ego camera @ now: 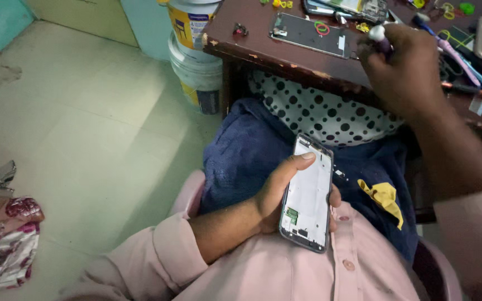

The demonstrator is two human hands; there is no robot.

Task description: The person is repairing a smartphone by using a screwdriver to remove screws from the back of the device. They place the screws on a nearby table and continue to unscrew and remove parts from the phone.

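The left hand (277,192) is closed around an opened phone (307,195), thumb laid across its upper left edge and fingertips curling round the right edge, holding it face-up over the lap, above a blue cloth (246,150) and close to the pink shirt (285,267). The phone shows a bare white inner frame with a small green part near the bottom; it looks light and stiff but fragile inside, so the rim is the safe place to hold, not the exposed middle.

The right hand (405,69) is raised at the desk (285,58) edge, fist closed on a tool (379,36) with a pale rounded end; its tip is hidden.

On the desk lie another dark phone panel (308,33), coloured rings and several pens or drivers, crowded toward the right. The desk's chipped front edge sits just above the knees, leaving little room upward. To the left, open floor (85,122) and stacked buckets (196,50) stand well apart.
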